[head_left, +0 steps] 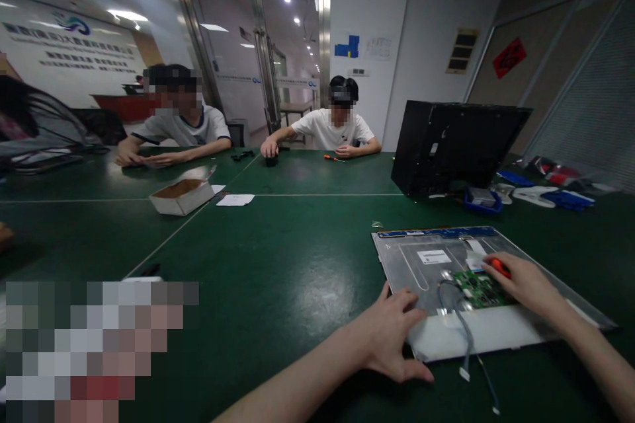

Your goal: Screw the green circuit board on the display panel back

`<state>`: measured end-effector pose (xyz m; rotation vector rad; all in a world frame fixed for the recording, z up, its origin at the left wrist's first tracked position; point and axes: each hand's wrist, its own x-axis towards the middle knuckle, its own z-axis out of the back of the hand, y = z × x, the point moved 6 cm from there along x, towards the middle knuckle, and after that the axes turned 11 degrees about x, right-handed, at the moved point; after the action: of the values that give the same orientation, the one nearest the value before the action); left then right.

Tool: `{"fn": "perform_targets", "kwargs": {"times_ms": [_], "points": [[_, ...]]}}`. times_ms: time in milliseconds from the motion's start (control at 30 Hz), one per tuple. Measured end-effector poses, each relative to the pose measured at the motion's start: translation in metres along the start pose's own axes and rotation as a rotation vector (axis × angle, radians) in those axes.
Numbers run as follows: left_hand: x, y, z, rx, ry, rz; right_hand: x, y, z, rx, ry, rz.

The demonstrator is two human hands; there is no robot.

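A display panel (409, 274) lies back side up on the green table, its metal back showing. On it are a green circuit board (483, 289), a blue board strip (439, 232) along the far edge and a white ribbon cable (476, 248). My left hand (397, 334) rests on the panel's left edge with its fingers spread. My right hand (526, 283) is closed round a red-orange screwdriver (500, 268) above the circuit board; the tool's tip is hidden. Thin wires (464, 327) with white plugs hang from the board over the panel's near edge.
Behind the panel stands a black monitor housing (456, 145), with a blue tray (482, 201) beside it. An open carton (182, 195) and white paper (235, 199) lie left of centre. Two people (342, 129) sit across the table (297, 244). A pixelated patch covers the lower left.
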<state>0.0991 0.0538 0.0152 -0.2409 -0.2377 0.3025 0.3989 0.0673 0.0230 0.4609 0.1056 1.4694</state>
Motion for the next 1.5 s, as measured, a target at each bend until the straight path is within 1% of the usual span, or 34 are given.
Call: {"fn": "perform_targets", "kwargs": {"times_ms": [100, 200, 267, 400, 567, 667, 767, 867, 933, 1000, 1100, 1233, 1333, 1400, 1500], "points": [[0.010, 0.000, -0.004, -0.001, -0.011, -0.025, 0.007, 0.027, -0.012, 0.049, 0.118, 0.076], [0.020, -0.002, -0.011, -0.001, -0.025, -0.045, 0.010, 0.040, -0.018, 0.065, 0.176, 0.109], [0.027, -0.002, -0.016, -0.002, -0.017, -0.052, 0.011, 0.040, -0.020, 0.060, 0.180, 0.107], [0.037, -0.003, -0.022, -0.004, -0.008, -0.073, 0.014, 0.031, -0.022, 0.038, 0.157, 0.068], [0.040, -0.003, -0.024, -0.023, -0.036, -0.076, 0.015, 0.022, -0.022, 0.027, 0.114, 0.022], [0.039, -0.002, -0.024, -0.047, -0.079, -0.028, 0.006, 0.012, -0.011, 0.043, 0.095, 0.010], [0.039, 0.003, -0.025, -0.070, -0.152, 0.076, -0.010, -0.004, 0.000, 0.099, 0.106, -0.007], [0.038, 0.008, -0.027, -0.070, -0.222, 0.178, -0.026, -0.014, -0.001, 0.174, 0.221, -0.034], [0.037, 0.011, -0.029, -0.047, -0.247, 0.240, -0.032, -0.013, -0.003, 0.206, 0.267, -0.026], [0.036, 0.013, -0.030, -0.015, -0.256, 0.291, -0.033, -0.007, -0.005, 0.220, 0.290, 0.009], [0.036, 0.012, -0.031, 0.018, -0.246, 0.311, -0.033, 0.002, -0.007, 0.204, 0.321, 0.060], [0.036, 0.012, -0.030, 0.023, -0.231, 0.346, -0.033, 0.005, -0.008, 0.194, 0.302, 0.087], [0.037, 0.013, -0.032, 0.014, -0.198, 0.367, -0.029, 0.004, -0.011, 0.178, 0.253, 0.060], [0.038, 0.014, -0.033, -0.002, -0.187, 0.338, -0.024, 0.004, -0.012, 0.126, 0.199, 0.028], [0.040, 0.017, -0.032, -0.032, -0.170, 0.278, -0.013, 0.008, -0.013, -0.012, 0.130, -0.043]]}}
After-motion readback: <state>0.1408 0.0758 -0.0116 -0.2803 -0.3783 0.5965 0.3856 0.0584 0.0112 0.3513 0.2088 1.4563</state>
